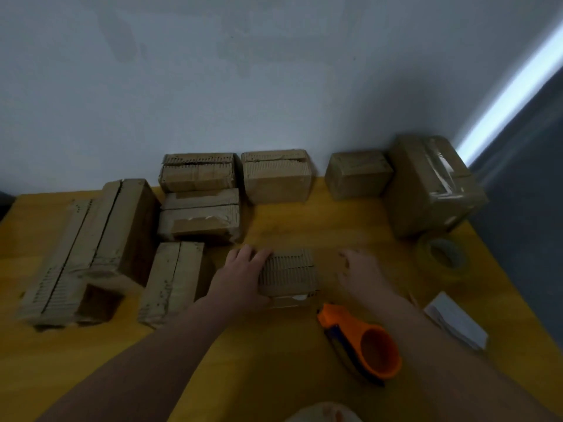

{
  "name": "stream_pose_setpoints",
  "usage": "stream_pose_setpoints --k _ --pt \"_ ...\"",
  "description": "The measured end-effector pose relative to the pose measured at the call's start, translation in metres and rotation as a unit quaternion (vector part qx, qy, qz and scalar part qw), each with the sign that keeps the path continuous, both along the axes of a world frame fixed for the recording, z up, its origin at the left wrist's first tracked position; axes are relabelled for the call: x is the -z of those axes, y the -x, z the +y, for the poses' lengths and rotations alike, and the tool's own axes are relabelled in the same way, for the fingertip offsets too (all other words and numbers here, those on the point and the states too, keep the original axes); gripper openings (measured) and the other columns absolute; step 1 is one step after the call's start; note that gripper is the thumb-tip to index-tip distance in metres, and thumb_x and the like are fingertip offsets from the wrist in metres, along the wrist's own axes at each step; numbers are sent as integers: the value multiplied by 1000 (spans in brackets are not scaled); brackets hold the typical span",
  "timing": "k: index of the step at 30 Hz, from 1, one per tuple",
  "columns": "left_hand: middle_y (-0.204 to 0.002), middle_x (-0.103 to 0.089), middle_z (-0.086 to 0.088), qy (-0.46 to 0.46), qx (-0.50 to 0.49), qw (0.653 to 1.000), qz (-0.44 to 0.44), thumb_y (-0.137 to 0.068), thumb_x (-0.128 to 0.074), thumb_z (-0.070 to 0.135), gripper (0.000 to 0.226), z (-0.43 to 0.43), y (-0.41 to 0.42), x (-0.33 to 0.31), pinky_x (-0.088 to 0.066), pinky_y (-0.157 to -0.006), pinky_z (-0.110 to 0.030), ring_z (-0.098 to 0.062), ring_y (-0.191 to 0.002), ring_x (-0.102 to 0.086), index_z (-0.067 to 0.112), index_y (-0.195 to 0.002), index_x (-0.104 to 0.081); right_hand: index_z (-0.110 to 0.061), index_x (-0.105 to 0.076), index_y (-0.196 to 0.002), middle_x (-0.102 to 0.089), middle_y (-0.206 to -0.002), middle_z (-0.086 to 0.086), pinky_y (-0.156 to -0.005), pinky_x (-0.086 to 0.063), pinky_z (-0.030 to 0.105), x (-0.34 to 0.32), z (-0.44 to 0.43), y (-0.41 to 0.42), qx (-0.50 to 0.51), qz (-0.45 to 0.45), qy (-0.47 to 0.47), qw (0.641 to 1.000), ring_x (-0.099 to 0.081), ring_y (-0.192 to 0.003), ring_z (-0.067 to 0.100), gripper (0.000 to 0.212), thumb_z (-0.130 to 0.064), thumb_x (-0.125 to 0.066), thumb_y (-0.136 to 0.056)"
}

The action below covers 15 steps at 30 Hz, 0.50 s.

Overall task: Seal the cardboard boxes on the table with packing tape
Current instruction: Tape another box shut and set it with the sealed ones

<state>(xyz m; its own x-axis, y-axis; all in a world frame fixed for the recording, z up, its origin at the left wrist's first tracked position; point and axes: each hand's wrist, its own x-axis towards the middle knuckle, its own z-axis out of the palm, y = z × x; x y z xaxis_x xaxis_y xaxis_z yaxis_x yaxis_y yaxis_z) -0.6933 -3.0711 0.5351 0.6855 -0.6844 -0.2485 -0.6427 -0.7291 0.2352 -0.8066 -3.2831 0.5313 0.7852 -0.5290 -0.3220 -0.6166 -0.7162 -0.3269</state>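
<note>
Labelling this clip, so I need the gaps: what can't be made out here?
Head view:
- small box, left side: hidden by the left hand; its grip is unclear.
- white item at right: too blurred to identify.
- pale shape at bottom edge: cut off.

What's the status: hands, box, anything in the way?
Left hand rests on small box, left edge. Right hand open, empty, right of it. Orange tape dispenser lies untouched by the right forearm. Nothing blocking.

Left hand [243, 277] and right hand [361, 271] outstretched, palms down, fingers loose.
</note>
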Motion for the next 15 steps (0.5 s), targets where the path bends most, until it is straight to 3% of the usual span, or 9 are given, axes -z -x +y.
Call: stream_pose_setpoints --k 2,4,6,8,11,13,15 --pt "-141 -27 2 -2 12 1000 -8 -72 -73 52 96 14 14 1 -44 -101 -40 -23 -133 -25 35 -147 -16 -14 -52 -130 -59 -102 4 -84 -52 33 3 22 28 20 11 -3 1000 -55 -92 16 36 -23 -55 -95" --pt "-143 -24 1 -8 24 1000 -13 -75 -71 54 97 28 27 2 -44 -101 -40 -24 -133 -24 37 -149 -11 -16 -55 -116 -59 -96 1 -72 -52 32 2 44 54 41 26 0 999 -58 -84 17 25 -30 -54 -96" --pt "-146 -21 -2 -16 37 999 -18 -78 -68 55 98 41 39 2 -42 -102 -40 -25 -135 -21 39 -151 -4 -19 -51 -108 -59 -101 0 -65 -47 30 0 62 73 47 68 23 996 -55 -82 17 26 -42 -53 -95" --pt "-149 -16 -4 -27 52 998 -17 -81 -65 54 96 55 50 1 -40 -104 -41 -26 -136 -18 41 -151 0 -19 -49 -116 -58 -110 0 -68 -48 29 7 75 91 54 91 30 994 -58 -90 17 37 -47 -57 -92" --pt "-153 -8 -3 -38 72 997 -9 -85 -63 52 91 74 64 0 -34 -110 -43 -27 -140 -11 43 -150 0 -16 -40 -132 -60 -111 3 -74 -56 35 11 89 107 100 96 20 990 -62 -93 21 50 -31 -64 -91" --pt "-154 -4 -1 -40 82 996 2 -86 -63 49 89 87 70 1 -28 -113 -46 -28 -141 -6 46 -149 -1 -12 -27 -145 -60 -116 8 -77 -55 37 12 93 111 118 78 -10 990 -62 -96 25 59 -14 -57 -95" --pt "-156 0 -1 -45 97 994 10 -87 -63 46 87 98 74 2 -25 -115 -48 -29 -143 -1 48 -149 -1 -9 -26 -147 -57 -122 13 -84 -51 38 6 96 112 132 39 -71 988 -59 -104 30 54 -5 -48 -98"
